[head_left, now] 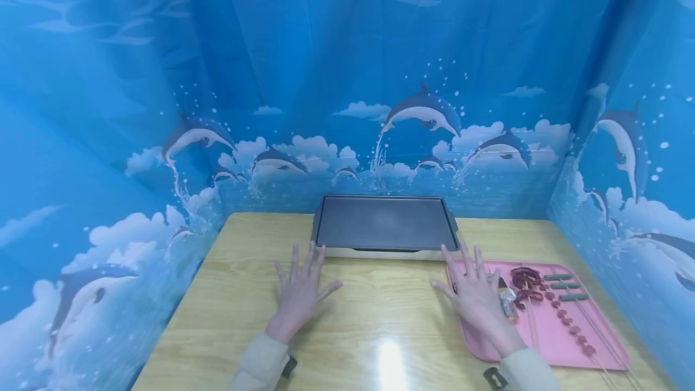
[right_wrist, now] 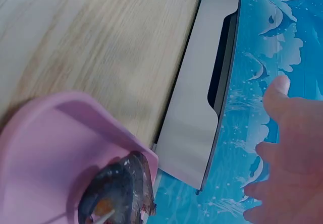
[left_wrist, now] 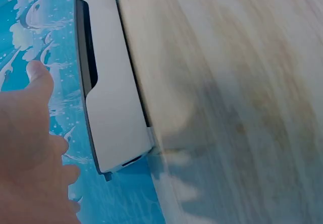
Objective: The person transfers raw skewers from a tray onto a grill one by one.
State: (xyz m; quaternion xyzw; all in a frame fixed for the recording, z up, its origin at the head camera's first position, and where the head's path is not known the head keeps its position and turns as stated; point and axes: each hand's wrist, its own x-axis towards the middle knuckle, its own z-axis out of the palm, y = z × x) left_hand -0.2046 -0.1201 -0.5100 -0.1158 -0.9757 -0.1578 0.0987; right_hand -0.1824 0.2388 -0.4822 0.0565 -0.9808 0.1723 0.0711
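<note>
The bare left hand (head_left: 300, 299) and right hand (head_left: 479, 297) had fingers spread, gripping nothing; the right was over the left part of a pink rectangular tray (head_left: 559, 346); the right wrist view showed there a dark glossy skewered piece (right_wrist: 116, 188), mostly hidden from the head view; beyond, a black, flat-topped griddle with pale sides (head_left: 388, 222) stood at the far edge of the pale wood-grain surface (head_left: 353, 324); blue dolphin-printed curtains (head_left: 326, 47) hung behind.

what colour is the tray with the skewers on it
Pink; the tray shows best in the head view.

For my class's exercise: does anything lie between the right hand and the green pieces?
Yes: in the head view, a silvery item, dark curled pieces and a skewer of red pieces lie between the right hand and green pieces.
</note>
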